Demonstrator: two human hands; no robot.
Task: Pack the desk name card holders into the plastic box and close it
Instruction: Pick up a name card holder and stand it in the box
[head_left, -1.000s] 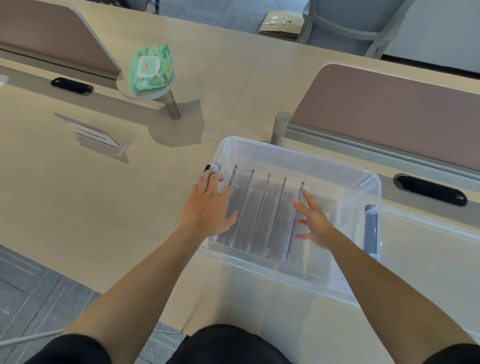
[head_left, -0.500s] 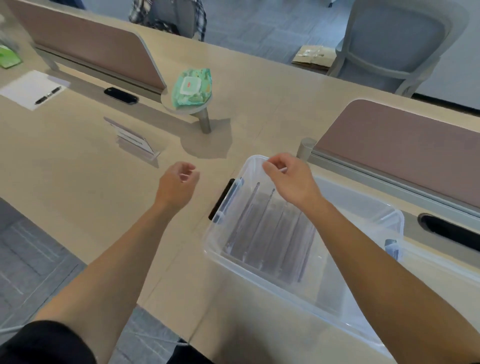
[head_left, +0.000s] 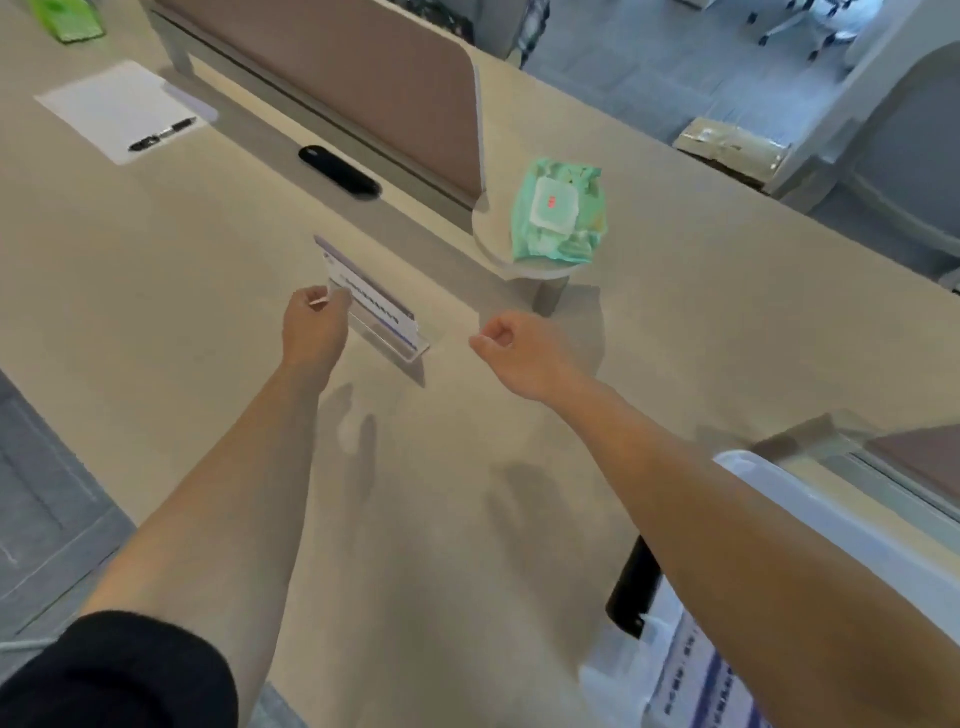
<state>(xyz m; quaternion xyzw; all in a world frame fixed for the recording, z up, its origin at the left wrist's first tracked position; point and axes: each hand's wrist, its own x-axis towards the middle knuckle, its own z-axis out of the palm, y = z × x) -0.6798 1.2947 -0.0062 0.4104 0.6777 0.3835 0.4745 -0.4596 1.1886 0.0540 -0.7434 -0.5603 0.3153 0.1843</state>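
Plainly the step in hand is picking up the one name card holder (head_left: 371, 306) standing out on the table (head_left: 156, 312), well apart from the plastic box (head_left: 857, 525) at the near right. The left hand (head_left: 316, 325) has its grip clamped on the holder's left end, thumb and fingers pinching it. The right hand (head_left: 522, 349) hovers just right of the other end with its grip drawn together, fingers curled on nothing. To do this well, I judge the right hand should open and take the free right end, so the long piece rises level rather than swinging from one corner. A pinch on one end alone invites a twist or a slip, since the material looks like smooth clear acrylic. The holder is a long, low, slanted sleeve on a flat foot, transparent, with a white printed card inside. It would sit best on edge beside those already in the box, whose printed cards show dimly through the thin, cloudy plastic wall near the black latch (head_left: 634, 587). The table is matte pale beige and takes a soft shadow under each arm. A crinkled green wipes pack (head_left: 558, 218) lies farther off, out of the way.
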